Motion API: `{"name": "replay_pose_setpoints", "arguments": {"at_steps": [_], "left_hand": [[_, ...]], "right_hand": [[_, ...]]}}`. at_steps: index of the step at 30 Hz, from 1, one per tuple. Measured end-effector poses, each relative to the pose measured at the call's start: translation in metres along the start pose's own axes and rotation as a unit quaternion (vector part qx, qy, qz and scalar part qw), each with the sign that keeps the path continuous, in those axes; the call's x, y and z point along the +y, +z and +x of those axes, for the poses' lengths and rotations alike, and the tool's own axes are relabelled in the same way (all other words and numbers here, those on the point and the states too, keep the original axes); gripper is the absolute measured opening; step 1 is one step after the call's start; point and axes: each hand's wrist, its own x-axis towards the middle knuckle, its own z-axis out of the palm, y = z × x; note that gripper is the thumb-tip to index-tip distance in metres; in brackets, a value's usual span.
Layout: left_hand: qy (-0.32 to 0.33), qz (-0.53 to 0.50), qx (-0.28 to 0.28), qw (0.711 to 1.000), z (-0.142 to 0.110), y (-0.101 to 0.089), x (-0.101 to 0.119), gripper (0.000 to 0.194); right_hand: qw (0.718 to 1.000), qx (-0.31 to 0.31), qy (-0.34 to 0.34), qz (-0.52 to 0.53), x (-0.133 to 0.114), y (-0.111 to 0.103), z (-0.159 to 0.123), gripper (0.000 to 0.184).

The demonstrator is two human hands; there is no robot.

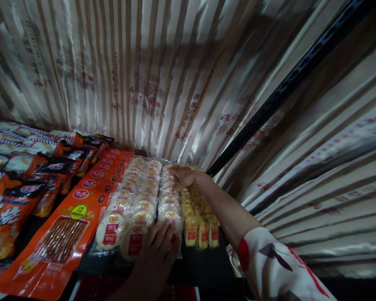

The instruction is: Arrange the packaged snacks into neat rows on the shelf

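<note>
Rows of round white rice crackers (136, 241) in clear wrappers, with red and yellow labels, lie on a dark shelf in front of me. My left hand (156, 253) rests with fingers stretched against the near end of the rightmost row, by a cracker pack (171, 215). Farther back, my right hand (184, 177) reaches in from the right, its extended fingers lying over the far end of that same row. Small yellow packaged snacks (203, 234) stand in rows just right of it, partly beneath my right forearm.
A long orange packet (65, 238) with brown sticks in its window lies to the left. Beyond it are orange-and-black snack bags (47, 179) and several white packets (11, 146). A pleated, printed curtain (150, 83) hangs behind, and a black perforated post (278, 96) slants across the right.
</note>
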Motion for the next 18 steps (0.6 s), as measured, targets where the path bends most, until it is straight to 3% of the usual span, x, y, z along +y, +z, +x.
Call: {"name": "replay_pose_setpoints", "arguments": {"at_steps": [3,15,18], "left_hand": [[-0.001,-0.001,-0.003,1.0,0.001,0.0,0.0,0.034],[0.007,0.003,-0.012,1.0,0.002,-0.002,-0.002,0.034],[0.01,-0.007,-0.019,1.0,0.0,-0.002,-0.003,0.036]], "right_hand": [[0.997,-0.078,0.009,0.021,-0.006,-0.004,-0.003,0.116],[0.997,-0.06,0.025,0.032,-0.018,-0.008,-0.013,0.109],[0.999,-0.014,0.04,0.029,-0.025,-0.015,-0.028,0.099]]}}
